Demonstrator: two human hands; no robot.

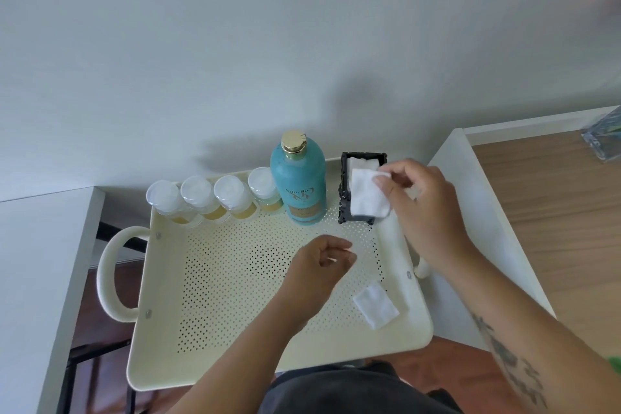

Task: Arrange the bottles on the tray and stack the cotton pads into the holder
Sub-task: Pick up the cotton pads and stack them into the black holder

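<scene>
A cream perforated tray (215, 282) carries a row of several small clear bottles (198, 200) with yellowish liquid along its far edge. A tall turquoise bottle (300, 183) with a gold cap stands to their right. At the far right corner sits a black cotton pad holder (343, 191) with white pads inside. My right hand (423, 212) pinches a white cotton pad (368, 193) over the holder's opening. My left hand (322, 264) hovers above the tray's middle, fingers loosely curled, nothing visible in it. A loose cotton pad (375, 303) lies near the tray's right rim.
The tray has a looped handle (109, 274) on its left side. A white surface (470, 198) and a wooden tabletop (554, 212) lie to the right, with a clear box (605, 138) at the far right. A white wall rises behind.
</scene>
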